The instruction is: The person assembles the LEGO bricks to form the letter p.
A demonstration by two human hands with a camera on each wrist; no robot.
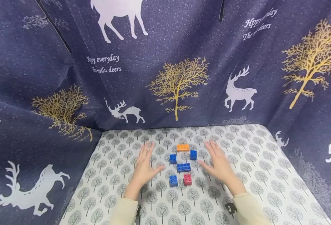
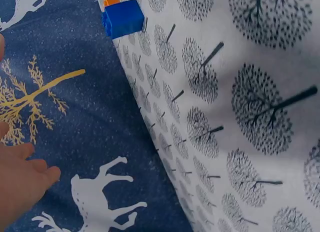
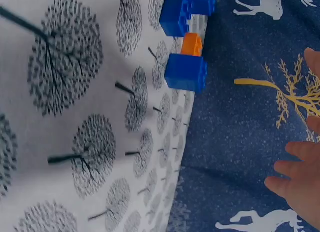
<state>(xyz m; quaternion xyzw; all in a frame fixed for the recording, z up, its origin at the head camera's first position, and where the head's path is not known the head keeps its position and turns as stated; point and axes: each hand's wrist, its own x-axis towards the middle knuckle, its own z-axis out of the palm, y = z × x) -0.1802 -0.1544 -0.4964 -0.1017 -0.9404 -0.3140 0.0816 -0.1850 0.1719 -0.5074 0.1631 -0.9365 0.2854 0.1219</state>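
Note:
My left hand (image 1: 145,169) is spread over the table, left of a loose group of toy building bricks. On their right side is my right hand (image 1: 220,165), fingers straight and thumb pointing inward. Neither hand holds anything. Farthest back lies an orange brick (image 1: 183,147). In front of it are a small blue brick (image 1: 172,158) on the left and another small blue brick (image 1: 193,155) on the right. A longer blue brick (image 1: 183,167) sits in the middle. Nearest me are a small blue brick (image 1: 173,181) and a red brick (image 1: 187,179), side by side.
A white cloth with a tree print covers the table (image 1: 179,209). Dark blue curtain fabric (image 1: 165,47) with deer and golden trees hangs behind the table and along both sides.

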